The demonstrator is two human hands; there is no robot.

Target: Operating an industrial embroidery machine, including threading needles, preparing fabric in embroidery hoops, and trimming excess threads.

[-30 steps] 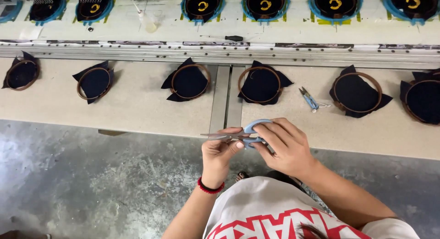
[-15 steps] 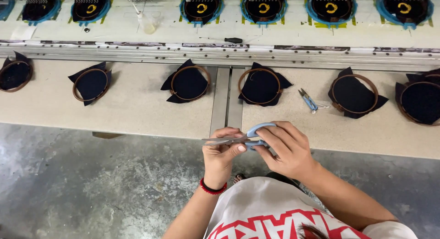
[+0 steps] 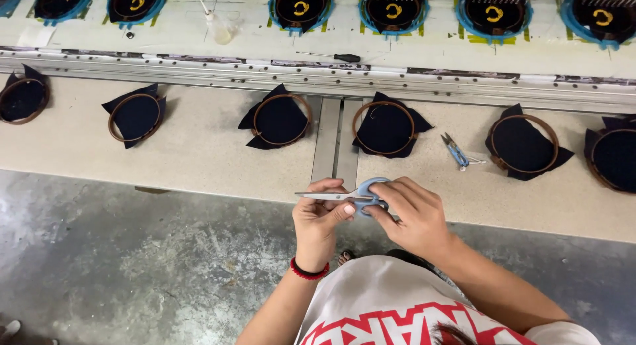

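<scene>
While both hands pinch it over the desk edge, one pair of scissors lies level: left hand in a tight grip on the thin metal blades, right hand on the rounded blue plastic handles. Six round wooden hoops of dark cloth dot the speckled desk. One small blue snips lies between two hoops.

an embroidery workshop: a long pale work table holds a row of dark cloth in round hoops, with machine heads along the far edge.
</scene>
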